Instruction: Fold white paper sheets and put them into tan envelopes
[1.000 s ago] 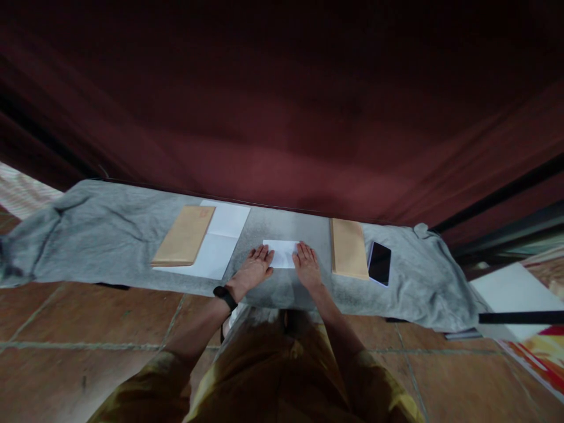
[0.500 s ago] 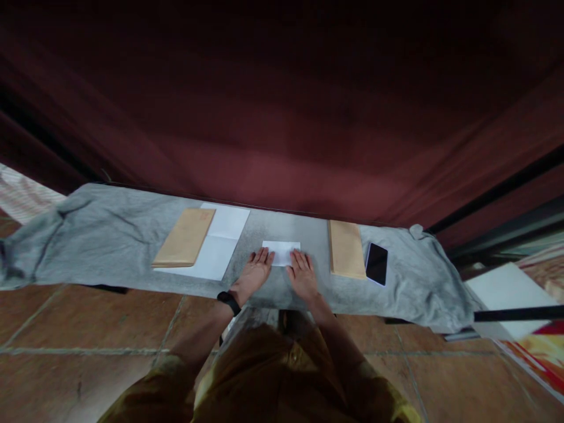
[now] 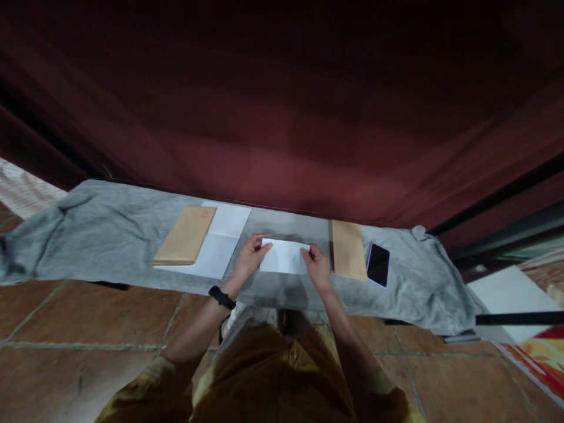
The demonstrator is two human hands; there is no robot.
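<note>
A folded sheet of white paper (image 3: 284,257) is held up between my two hands, a little above the grey cloth. My left hand (image 3: 253,254) pinches its left edge near the upper corner, thumb in front and fingers behind. At the upper right corner, my right hand (image 3: 316,262) grips it the same way. To the left, a stack of brown envelopes (image 3: 185,236) lies partly over white sheets (image 3: 220,249) that show a crease across the middle. More brown envelopes (image 3: 348,249) lie just right of my right hand.
A phone (image 3: 378,264) with a dark screen lies beside the right-hand envelopes. Rumpled grey cloth (image 3: 110,235) covers the narrow table. A dark red curtain (image 3: 282,147) hangs right behind it. A white board (image 3: 511,296) stands low at the right end, near a black bar.
My hands were pressing flat on the folded paper on the cloth. Now they have moved apart, pinch it by its sides and have lifted it towards me.
</note>
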